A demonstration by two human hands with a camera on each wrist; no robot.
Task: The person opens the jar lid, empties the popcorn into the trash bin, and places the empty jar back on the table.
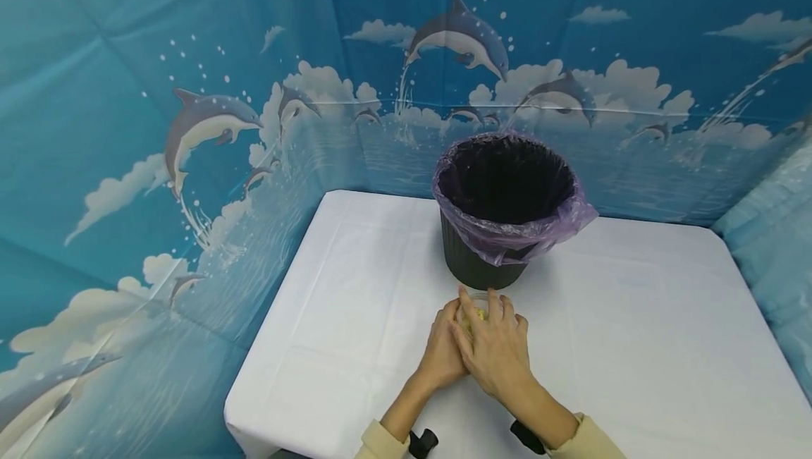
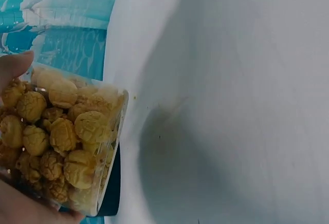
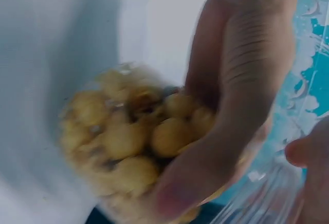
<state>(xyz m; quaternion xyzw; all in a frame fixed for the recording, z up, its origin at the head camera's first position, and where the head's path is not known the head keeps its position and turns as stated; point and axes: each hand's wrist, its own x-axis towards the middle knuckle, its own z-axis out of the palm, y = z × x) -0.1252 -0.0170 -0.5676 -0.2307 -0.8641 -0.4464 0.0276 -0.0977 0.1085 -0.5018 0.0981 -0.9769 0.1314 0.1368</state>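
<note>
A clear plastic jar of round golden popcorn (image 2: pixel 61 136) is between both hands, just in front of the bin. My left hand (image 1: pixel 439 348) grips its side, thumb and fingers on opposite sides in the left wrist view. My right hand (image 1: pixel 497 346) lies over the upper end, fingers bent around it. In the right wrist view, a fingertip of the right hand (image 3: pixel 316 178) touches the clear ridged plastic (image 3: pixel 262 196) at the top. The left hand (image 3: pixel 247 75) wraps the popcorn-filled body there. From the head view, the hands cover most of the jar.
A black bin (image 1: pixel 469 261) lined with a purple bag (image 1: pixel 526 240) stands at the back of the table (image 1: pixel 355 318), which has a white cloth. Dolphin-printed blue curtains (image 1: pixel 254 156) hang behind and to the sides. Small crumbs dot the cloth in the left wrist view.
</note>
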